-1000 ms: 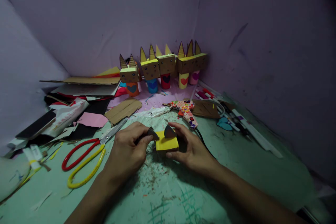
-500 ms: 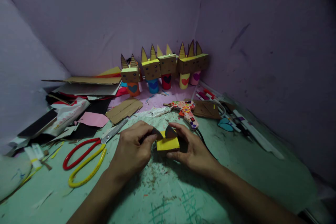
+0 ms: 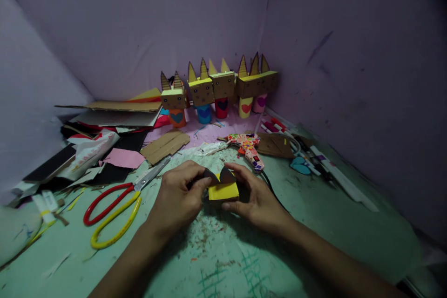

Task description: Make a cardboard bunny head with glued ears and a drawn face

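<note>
My right hand [image 3: 256,198] grips a small cardboard block with a yellow top [image 3: 223,191], holding it on the green mat [image 3: 314,205]. One dark pointed ear [image 3: 227,176] stands on the block's far right corner. My left hand [image 3: 174,200] pinches a second dark ear piece [image 3: 209,177] and presses it against the block's far left corner. Both hands are closed around what they hold.
Scissors with red and yellow handles [image 3: 111,209] lie to the left. A patterned glue gun [image 3: 247,146] with a black cord lies just behind the hands. Several finished cardboard figures [image 3: 216,88] stand along the back wall. Markers [image 3: 314,153] lie right; paper and cardboard scraps [image 3: 104,135] pile left.
The left hand has brought its dark ear piece rightwards onto the block's left corner. The right hand and the block have barely shifted.
</note>
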`<control>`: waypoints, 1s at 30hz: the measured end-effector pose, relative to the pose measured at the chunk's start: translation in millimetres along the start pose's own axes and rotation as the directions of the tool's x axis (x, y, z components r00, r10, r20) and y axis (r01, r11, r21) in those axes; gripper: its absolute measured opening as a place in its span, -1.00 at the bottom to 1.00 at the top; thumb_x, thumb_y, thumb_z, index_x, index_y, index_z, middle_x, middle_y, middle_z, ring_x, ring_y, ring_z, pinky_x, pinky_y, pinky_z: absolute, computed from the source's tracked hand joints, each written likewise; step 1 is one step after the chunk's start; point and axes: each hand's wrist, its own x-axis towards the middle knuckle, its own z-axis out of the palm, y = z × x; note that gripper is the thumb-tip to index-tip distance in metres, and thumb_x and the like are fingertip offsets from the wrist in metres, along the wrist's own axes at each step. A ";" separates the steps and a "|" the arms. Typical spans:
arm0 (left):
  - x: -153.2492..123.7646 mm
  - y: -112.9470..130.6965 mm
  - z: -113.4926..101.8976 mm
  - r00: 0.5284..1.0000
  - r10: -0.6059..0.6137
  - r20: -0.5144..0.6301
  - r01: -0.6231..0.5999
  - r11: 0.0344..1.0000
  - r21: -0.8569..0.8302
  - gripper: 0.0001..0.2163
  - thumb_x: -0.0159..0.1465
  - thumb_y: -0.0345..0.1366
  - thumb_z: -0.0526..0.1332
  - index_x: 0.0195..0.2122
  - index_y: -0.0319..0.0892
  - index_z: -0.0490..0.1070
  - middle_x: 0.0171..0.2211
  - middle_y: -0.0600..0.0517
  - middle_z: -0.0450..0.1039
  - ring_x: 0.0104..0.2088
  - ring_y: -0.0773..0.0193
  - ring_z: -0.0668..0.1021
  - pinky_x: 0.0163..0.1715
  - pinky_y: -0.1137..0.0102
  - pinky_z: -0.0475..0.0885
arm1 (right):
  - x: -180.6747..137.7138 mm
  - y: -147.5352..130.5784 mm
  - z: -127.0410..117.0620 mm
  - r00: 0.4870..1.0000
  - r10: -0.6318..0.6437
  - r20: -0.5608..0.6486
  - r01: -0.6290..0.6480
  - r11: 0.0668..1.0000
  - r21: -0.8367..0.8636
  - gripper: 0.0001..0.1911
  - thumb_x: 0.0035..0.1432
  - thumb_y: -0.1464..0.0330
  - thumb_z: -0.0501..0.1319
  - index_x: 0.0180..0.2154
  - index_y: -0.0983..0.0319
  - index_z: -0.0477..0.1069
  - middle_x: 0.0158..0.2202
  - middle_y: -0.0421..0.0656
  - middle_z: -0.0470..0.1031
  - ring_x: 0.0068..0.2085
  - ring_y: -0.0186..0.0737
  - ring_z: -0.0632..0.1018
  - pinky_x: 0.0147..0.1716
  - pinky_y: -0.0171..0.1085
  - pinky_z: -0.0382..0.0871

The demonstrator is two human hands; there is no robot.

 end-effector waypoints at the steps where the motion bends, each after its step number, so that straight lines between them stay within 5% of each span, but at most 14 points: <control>1: 0.1 0.1 -0.1 1.000 -0.002 0.003 0.002 1.000 -0.005 -0.85 0.13 -0.45 0.13 -0.56 -0.19 0.41 -0.56 0.07 0.39 -0.52 0.34 0.42 -0.51 0.44 0.28 | 0.0 -0.2 0.0 1.000 0.000 -0.002 0.000 1.000 0.001 -0.26 -0.17 0.38 0.40 0.09 0.17 0.22 -0.03 0.00 0.44 0.03 0.11 0.43 -0.01 0.00 0.33; 16: -2.2 -2.6 -3.0 0.999 -0.021 -0.037 0.020 0.999 -0.036 -0.88 0.11 -0.43 0.16 -0.54 -0.19 0.45 -0.54 0.06 0.44 -0.50 0.33 0.46 -0.49 0.45 0.32 | -0.3 -0.7 -0.1 1.000 0.011 -0.011 -0.011 1.000 -0.014 -0.28 -0.18 0.38 0.38 0.08 0.17 0.22 -0.05 -0.01 0.46 0.03 0.14 0.44 -0.02 0.02 0.33; 23: -0.4 3.8 -9.3 0.957 -0.285 -0.058 0.259 0.926 -0.276 -0.91 0.06 -0.35 0.21 -0.50 -0.18 0.50 -0.56 0.06 0.52 -0.58 0.32 0.46 -0.61 0.45 0.31 | -1.6 0.6 -0.5 1.000 0.016 -0.007 -0.016 1.000 -0.007 -0.27 -0.15 0.39 0.39 0.08 0.15 0.20 -0.01 0.00 0.43 0.03 0.12 0.44 0.00 0.02 0.32; 30: 1.7 2.7 6.0 0.870 -0.479 -0.119 0.388 0.812 -0.436 -0.95 -0.03 -0.34 0.25 -0.54 -0.19 0.41 -0.70 0.15 0.37 -0.68 0.39 0.37 -0.70 0.49 0.22 | -1.6 -0.3 -0.2 1.000 0.031 -0.001 -0.031 0.999 0.019 -0.26 -0.16 0.39 0.39 0.08 0.20 0.18 -0.03 0.03 0.44 0.03 0.12 0.44 -0.01 0.00 0.34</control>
